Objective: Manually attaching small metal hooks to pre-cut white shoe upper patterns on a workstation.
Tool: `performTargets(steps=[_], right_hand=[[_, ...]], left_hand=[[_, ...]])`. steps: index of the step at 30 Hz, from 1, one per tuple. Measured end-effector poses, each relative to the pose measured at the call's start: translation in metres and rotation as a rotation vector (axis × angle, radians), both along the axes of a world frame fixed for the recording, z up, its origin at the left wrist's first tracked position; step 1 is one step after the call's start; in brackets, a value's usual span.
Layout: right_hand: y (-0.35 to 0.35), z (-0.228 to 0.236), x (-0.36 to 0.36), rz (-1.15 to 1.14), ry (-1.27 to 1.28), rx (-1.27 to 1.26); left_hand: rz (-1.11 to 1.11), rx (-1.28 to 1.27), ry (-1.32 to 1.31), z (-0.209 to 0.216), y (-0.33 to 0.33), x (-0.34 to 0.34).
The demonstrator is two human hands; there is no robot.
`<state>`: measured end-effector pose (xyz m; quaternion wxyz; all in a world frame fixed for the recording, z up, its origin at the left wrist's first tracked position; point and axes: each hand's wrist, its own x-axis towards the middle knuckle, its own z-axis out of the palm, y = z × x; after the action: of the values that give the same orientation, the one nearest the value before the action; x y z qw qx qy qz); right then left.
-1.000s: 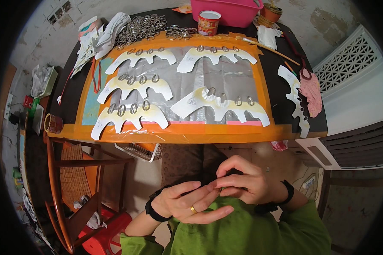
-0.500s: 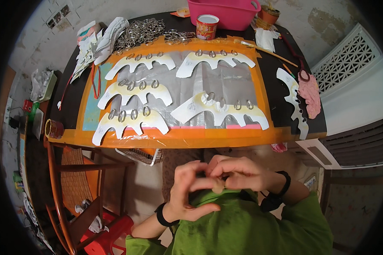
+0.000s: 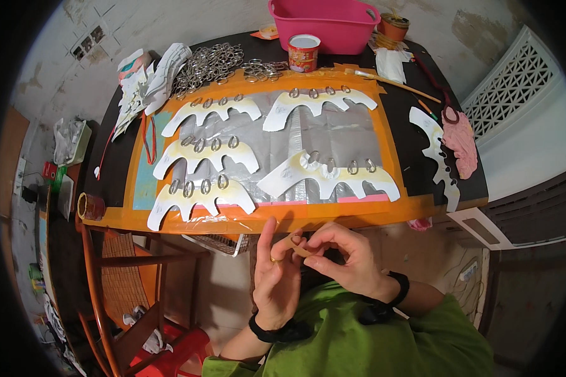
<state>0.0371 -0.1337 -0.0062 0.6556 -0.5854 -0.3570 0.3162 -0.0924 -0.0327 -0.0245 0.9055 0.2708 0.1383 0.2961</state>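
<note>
Just in front of the table's near edge, my two hands meet above my lap. My left hand [image 3: 275, 283] is upright with fingers apart, a thin ring on one finger. A small tan strip [image 3: 301, 249], perhaps a finger wrap or tape, sits at one of its fingertips. My right hand [image 3: 349, 261] pinches that strip between thumb and fingers. Beyond them on the table lie several white scalloped paper pieces [image 3: 202, 204] with yellowish glue smears. Metal rings [image 3: 205, 186] stand in a row along the upper edge of each.
A heap of metal rings [image 3: 209, 69] lies at the back left, beside a red tin [image 3: 303, 53] and a pink tub [image 3: 324, 28]. A brush [image 3: 396, 85], a pink cloth [image 3: 460, 149] and another white piece [image 3: 435, 151] are at right. A wooden chair [image 3: 100, 289] stands at left.
Both hands have risen toward the table. My left hand has turned upright and its fingers have spread. My right hand still pinches at a left fingertip. The view has shifted slightly.
</note>
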Motion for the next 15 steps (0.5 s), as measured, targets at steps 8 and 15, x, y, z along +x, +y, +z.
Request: performTargets(steps=[8, 15], right_hand=[[0.004, 0.007, -0.006, -0.025, -0.215, 0.127], [0.006, 0.015, -0.008, -0.012, -0.251, 0.153]], left_hand=[[0.069, 0.004, 0.005, 0.001, -0.003, 0.001], [0.178, 0.175, 0.021, 0.0, -0.008, 0.004]])
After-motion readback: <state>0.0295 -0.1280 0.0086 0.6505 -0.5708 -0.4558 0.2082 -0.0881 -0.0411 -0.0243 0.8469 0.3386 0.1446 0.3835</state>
